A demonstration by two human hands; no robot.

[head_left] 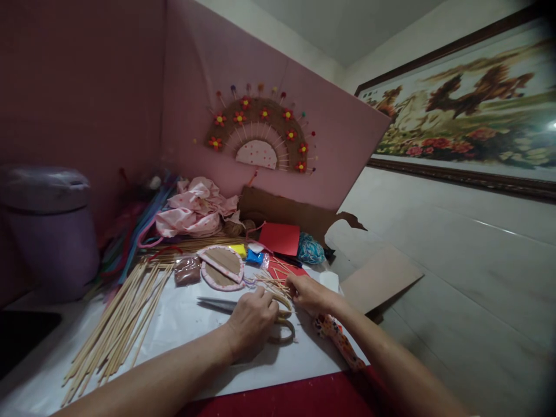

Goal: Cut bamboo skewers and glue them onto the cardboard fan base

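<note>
My left hand (254,321) is closed, lying across the middle of the scissors (215,303). Blades stick out to its left and the handle loops to its right. What its curled fingers hold, if anything, is hidden. My right hand (309,293) has its fingertips pinched together at the edge of a small pile of short wooden sticks (271,282); I cannot make out what lies between them. Beyond my left hand are two cardboard half-circles (223,267) edged in pink polka-dot cloth.
Long wooden sticks (117,318) cover the left side. Behind lie crumpled pink cloth (195,205), red paper (280,238), blue yarn (311,249) and brown cardboard (286,211). A decorated fan shape (256,155) stands against the pink board. A purple bin (50,237) is at left.
</note>
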